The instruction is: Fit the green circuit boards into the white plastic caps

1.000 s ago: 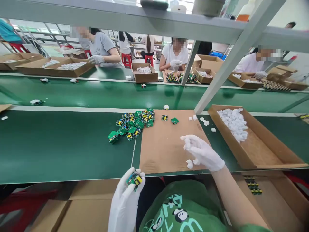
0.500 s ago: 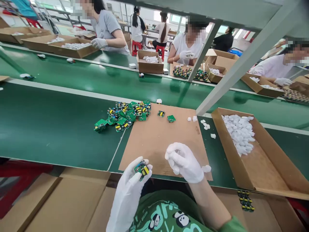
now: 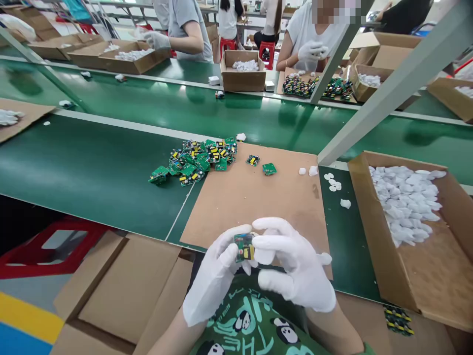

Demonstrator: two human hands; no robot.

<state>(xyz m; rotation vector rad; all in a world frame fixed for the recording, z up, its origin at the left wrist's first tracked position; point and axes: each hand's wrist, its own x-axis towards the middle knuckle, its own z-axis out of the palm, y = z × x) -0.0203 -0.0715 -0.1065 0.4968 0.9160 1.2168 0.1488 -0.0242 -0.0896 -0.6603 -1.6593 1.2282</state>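
Both my hands wear white gloves and meet above the near edge of a brown cardboard sheet [image 3: 266,202]. My left hand [image 3: 218,271] is closed on a small green circuit board [image 3: 244,247], its side with yellow and black parts facing me. At the board's right edge my right hand [image 3: 291,264] has its fingers curled in; what lies in them is mostly hidden, though something whitish shows below the fingertips. Ahead lies a heap of circuit boards [image 3: 199,160], beside two single ones, a board with parts up [image 3: 253,159] and a board with its green side up [image 3: 269,169].
To the right stands a cardboard box [image 3: 384,256] of white pieces [image 3: 406,202]. Small white discs [image 3: 332,182] lie beside the sheet. A slanting metal post [image 3: 380,88] rises behind. Across the green conveyor belt [image 3: 166,98], co-workers in white gloves sit by boxes.
My left hand has moved right and up with the circuit board. My right hand has come to the board's right edge. The view has shifted.
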